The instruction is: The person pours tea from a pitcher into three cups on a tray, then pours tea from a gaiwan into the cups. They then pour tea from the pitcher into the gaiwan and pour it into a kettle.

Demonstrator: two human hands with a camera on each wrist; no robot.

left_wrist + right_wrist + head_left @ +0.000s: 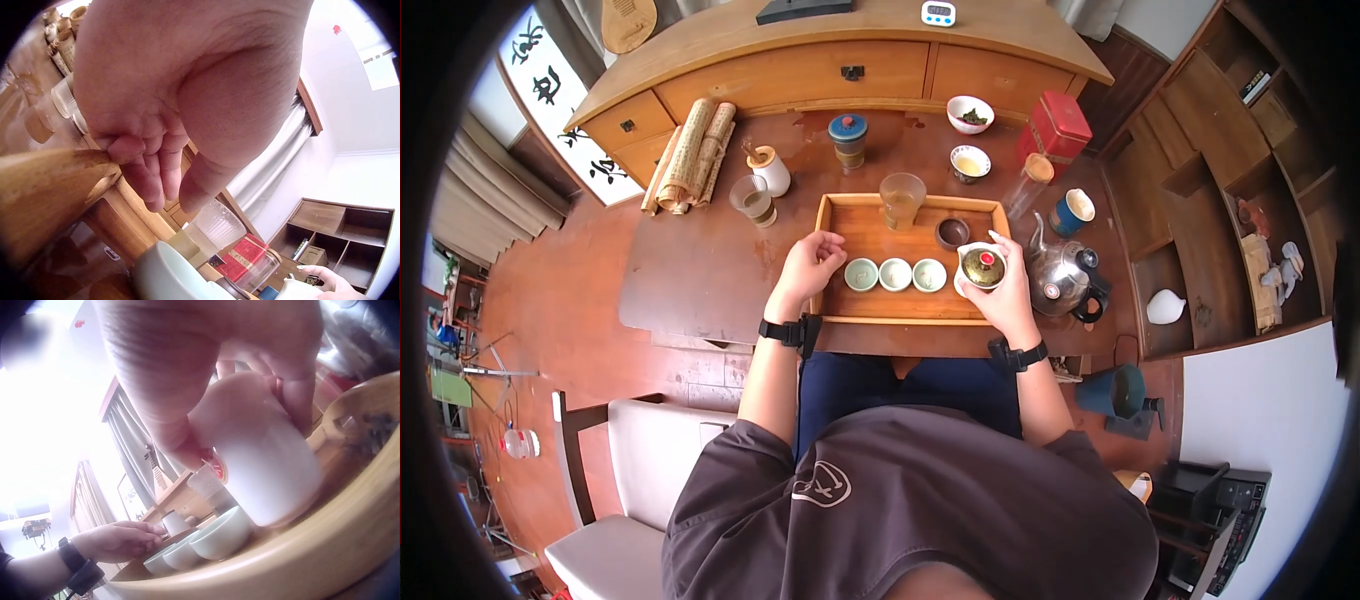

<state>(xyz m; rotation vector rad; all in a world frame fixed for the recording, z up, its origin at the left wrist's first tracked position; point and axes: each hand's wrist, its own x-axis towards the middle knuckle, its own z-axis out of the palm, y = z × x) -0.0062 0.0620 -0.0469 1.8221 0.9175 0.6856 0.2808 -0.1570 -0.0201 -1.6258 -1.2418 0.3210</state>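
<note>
My right hand (1006,300) grips a white gaiwan (265,462) by its sides, thumb and fingers around the body. Its dark greenish lid (983,266) has a red knob. The gaiwan is at the right end of the wooden tea tray (870,319), its base low over the tray in the right wrist view. My left hand (810,268) is at the tray's left rim with loosely bent fingers, holding nothing. Three pale green cups stand in a row between the hands: a left cup (861,275), a middle cup (895,274) and a right cup (929,275).
On the tray's far side are a glass pitcher (902,200) and a small dark bowl (952,233). A steel kettle (1062,280) stands just right of the tray. Beyond it are a blue cup (1072,212), a red box (1055,135) and two white bowls. Left lie bamboo scrolls (693,160).
</note>
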